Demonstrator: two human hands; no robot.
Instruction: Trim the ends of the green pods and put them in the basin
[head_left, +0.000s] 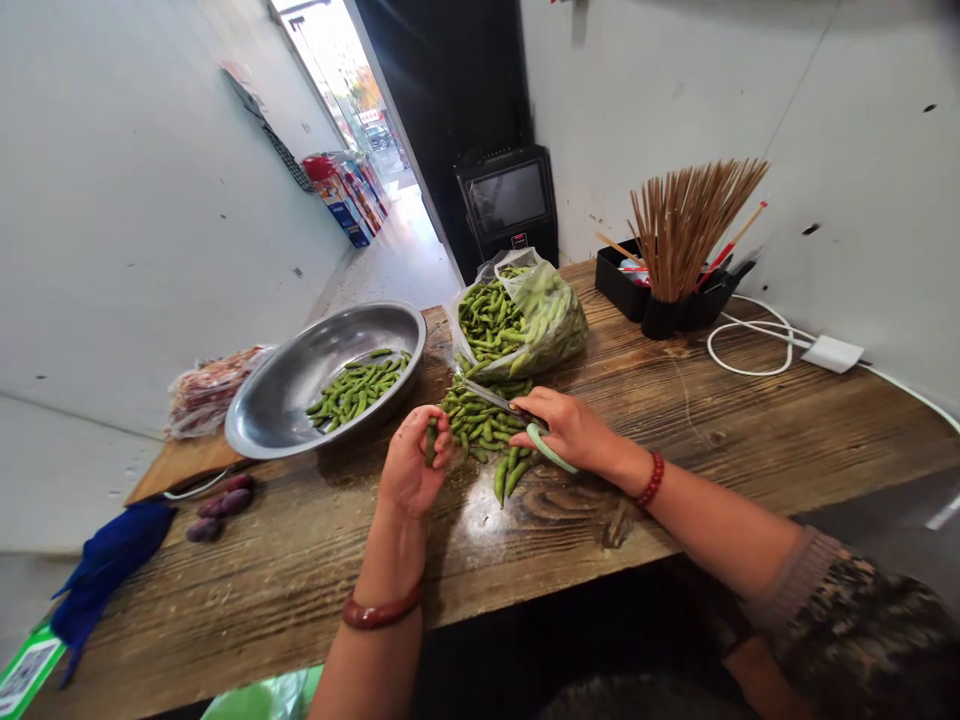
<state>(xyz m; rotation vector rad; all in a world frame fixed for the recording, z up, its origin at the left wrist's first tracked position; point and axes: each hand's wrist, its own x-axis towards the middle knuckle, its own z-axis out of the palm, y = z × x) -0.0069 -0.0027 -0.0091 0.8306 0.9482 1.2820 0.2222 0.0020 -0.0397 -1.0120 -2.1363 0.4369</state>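
Note:
My left hand is closed around a green edamame pod, above the table just right of the steel basin. In my right hand is a pair of scissors with pale green handles, its blades pointing left over a loose pile of edamame pods. Behind that pile, a clear plastic bag lies full of more pods, its mouth facing me. The wide steel basin holds a layer of pods toward its right side.
Several purple sweet potatoes and a blue cloth lie on the left of the wooden table. A packed plastic bag sits behind the basin. Bundled skewers stand in a black holder beside a white cable.

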